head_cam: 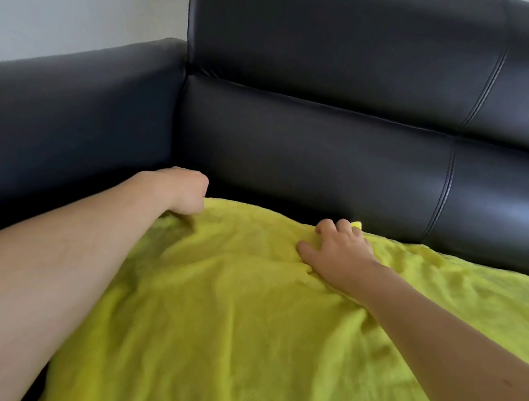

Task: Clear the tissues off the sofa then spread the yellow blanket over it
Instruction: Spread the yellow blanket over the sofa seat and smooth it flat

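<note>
Blanket (237,317), yellow, covers sofa (311,69) seat, lower frame; no tissues visible. Left hand (184,193) grips its rear edge; right hand (339,254) presses flat, fingers spread. Smoothing remains.

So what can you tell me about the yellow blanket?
The yellow blanket looks soft and fuzzy, bright yellow-green, with wrinkles. It lies spread over the seat of the black sofa, its far edge near the backrest. The left hand grips its far corner by the armrest, and the right hand presses on it, bunching the cloth.

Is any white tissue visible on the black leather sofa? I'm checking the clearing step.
No, only the yellow blanket and both hands lie on the black leather sofa.
</note>
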{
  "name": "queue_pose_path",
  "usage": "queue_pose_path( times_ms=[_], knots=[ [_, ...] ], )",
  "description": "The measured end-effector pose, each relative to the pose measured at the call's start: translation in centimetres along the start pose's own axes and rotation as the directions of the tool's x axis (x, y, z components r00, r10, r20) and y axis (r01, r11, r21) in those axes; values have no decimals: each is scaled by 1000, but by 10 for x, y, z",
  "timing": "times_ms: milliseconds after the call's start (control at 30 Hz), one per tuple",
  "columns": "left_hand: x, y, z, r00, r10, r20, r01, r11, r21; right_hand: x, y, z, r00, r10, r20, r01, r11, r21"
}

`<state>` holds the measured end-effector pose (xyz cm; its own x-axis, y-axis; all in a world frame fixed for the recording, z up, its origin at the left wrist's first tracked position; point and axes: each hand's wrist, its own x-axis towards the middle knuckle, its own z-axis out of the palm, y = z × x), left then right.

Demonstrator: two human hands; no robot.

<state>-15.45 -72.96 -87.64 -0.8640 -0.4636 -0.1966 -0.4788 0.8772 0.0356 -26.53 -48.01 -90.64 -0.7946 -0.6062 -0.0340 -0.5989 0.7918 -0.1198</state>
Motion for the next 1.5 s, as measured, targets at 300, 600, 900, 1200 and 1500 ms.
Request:
queue_pose_path(
  times_ms=[300, 600, 900, 1200, 1500],
  knots=[
    [12, 4, -5, 969, 37, -244, 28, 966, 256, 6, -7, 4, 999, 22, 35, -19, 995, -101],
    [5, 20, 16, 910, -83, -405, 251, 889, 383, 8, 6, 5, 992, -120, -35, 123, 987, 104],
    [-4, 51, 52, 977, -194, 86, 209, 948, -239, 14, 34, 6, 997, -58, 41, 53, 992, 118],
    [-19, 66, 48, 918, 227, -324, -280, 952, -126, 7, 37, 1, 996, -37, 82, 37, 999, -1],
    [-40, 52, 65, 869, 276, -411, -338, 938, -83, 20, 13, -21, 985, -126, -119, 93, 964, -250]
  ],
)
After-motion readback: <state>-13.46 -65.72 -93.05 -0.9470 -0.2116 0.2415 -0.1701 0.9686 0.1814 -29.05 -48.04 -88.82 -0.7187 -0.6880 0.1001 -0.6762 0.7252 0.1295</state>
